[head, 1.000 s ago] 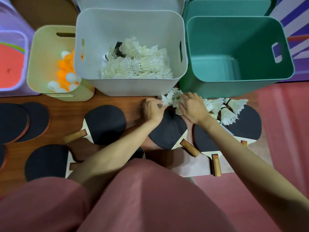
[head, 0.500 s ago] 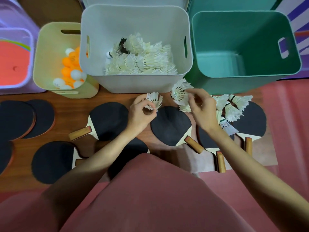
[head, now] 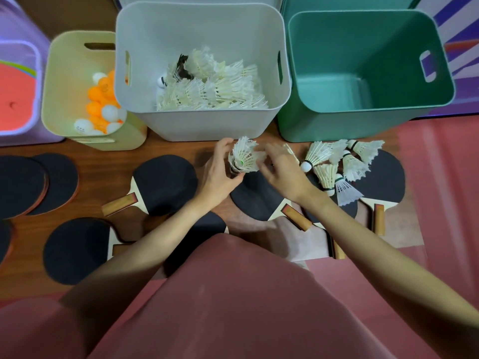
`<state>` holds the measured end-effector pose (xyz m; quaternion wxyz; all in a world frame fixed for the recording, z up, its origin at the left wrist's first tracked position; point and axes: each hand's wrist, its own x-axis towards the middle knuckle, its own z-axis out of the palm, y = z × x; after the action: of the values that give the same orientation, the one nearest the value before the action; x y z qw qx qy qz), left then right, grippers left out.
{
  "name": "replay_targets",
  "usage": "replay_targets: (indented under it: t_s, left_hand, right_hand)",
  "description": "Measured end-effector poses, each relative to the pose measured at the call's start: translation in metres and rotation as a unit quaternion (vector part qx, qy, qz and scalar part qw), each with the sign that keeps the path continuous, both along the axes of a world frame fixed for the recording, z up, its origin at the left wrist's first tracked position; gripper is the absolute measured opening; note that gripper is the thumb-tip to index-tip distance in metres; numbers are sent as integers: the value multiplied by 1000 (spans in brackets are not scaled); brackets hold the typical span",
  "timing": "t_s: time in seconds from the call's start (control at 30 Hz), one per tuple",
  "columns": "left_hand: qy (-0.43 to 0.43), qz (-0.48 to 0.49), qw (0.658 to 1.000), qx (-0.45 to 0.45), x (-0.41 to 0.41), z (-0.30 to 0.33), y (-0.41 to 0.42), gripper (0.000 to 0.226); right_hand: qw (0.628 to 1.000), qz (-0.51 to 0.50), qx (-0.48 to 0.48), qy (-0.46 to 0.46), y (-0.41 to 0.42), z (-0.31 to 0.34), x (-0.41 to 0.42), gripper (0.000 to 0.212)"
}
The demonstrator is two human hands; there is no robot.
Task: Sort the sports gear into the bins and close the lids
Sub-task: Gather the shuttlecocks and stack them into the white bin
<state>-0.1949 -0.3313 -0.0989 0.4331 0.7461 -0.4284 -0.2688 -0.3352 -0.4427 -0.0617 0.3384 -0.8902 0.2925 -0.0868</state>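
Wooden floor point(head: 98, 182) spreads below me, paddles point(head: 166, 183) scattered across it. My left hand point(head: 220, 174) grips a shuttlecock point(head: 245, 158) just before the grey bin point(head: 202, 73); my right hand point(head: 282, 169) touches its feathers with curled fingers. Loose shuttlecocks point(head: 342, 164) lie beside the green bin point(head: 368, 73), on the paddles.

Wooden floor beside a pink mat, striped wall at the far right

The brown wood-grain floor point(head: 90, 156) fills the left and middle; a dusty pink mat point(head: 440, 177) covers the right side, a paler pink sheet point(head: 404, 237) lying at its edge. Purple and white diagonal stripes point(head: 458, 27) show top right. Light is soft and even
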Motion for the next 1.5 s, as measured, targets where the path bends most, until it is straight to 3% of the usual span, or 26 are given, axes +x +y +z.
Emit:
replay_targets:
  t_s: [0.13,0.23,0.33,0.4,0.5,0.6,0.7,0.8,0.9,1.1,1.27,1.43,1.5]
  left_hand:
    - [-3,14,1000,-6,3,-5,2,73]
    - [-4,19,1000,5,5,-7,3,73]
    - [-7,15,1000,11,6,-8,2,73]
    - [-8,10,1000,13,6,-8,1,73]
    - [-7,7,1000,18,7,-9,0,73]
    - [-12,7,1000,25,10,-8,2,72]
    - [-26,6,999,29,14,-9,4,72]
    - [-38,4,999,37,14,-9,5,70]
    - [-44,-3,998,51,10,-9,4,67]
    - [-51,-41,998,25,-4,-5,-7,63]
    - [-42,-50,998,20,-9,-6,-15,61]
    - [-38,-50,998,28,-14,-4,-21,61]
    - [-39,-52,998,25,-15,-2,-23,62]
  right_hand:
    - [998,-54,-9,-18,-7,-9,-12,23]
    - [990,-125,-24,64,-23,-25,-23,32]
    - [971,-81,-69,214,-39,-42,-27,54]
    - [952,-32,-125,279,-43,-49,-24,47]
    - [936,-6,-177,304,-46,-50,-20,30]
    - [952,-42,-169,253,-47,-46,-22,18]
    - [984,-115,-98,98,-38,-34,-28,17]
    - [979,-183,-75,-51,-21,-10,-31,20]
    - [975,-180,-50,-122,-4,10,-29,20]
    - [994,-67,-23,-77,8,-4,-31,23]
    - [998,-37,-3,-54,3,-4,-39,32]
    - [993,-112,-1,-49,-18,-6,-58,36]
    - [986,-167,-18,0,-36,-16,-66,35]
